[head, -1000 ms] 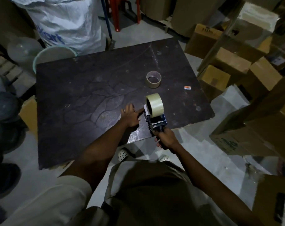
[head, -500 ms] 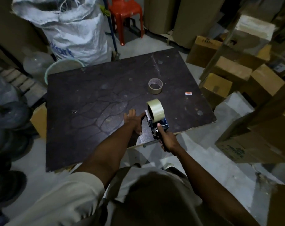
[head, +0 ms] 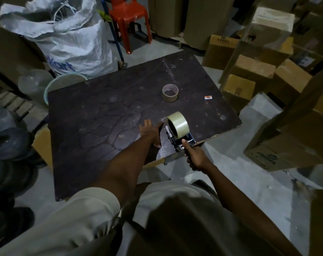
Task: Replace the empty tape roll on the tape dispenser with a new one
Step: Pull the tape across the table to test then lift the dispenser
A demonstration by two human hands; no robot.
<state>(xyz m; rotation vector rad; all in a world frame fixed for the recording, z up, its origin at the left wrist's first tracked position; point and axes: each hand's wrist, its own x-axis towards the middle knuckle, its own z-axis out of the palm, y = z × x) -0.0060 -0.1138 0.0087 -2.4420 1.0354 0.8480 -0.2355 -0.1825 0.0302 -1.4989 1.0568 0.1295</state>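
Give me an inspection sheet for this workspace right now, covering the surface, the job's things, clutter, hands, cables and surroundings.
Surface: dark, scuffed square wooden tabletop, with a small orange-and-white sticker near the right edge.
Job's things: black and blue handheld tape dispenser at the near edge, carrying a full clear tape roll; empty brown cardboard tape core lying flat farther back.
Clutter: nothing seen besides the sticker.
Hands: left hand flat on the tabletop, fingers spread, beside the dispenser; right hand gripping the dispenser's handle.
Cables: nothing seen.
Surroundings: white woven sack, red plastic chair, pale green round basin, stacked brown cardboard boxes.
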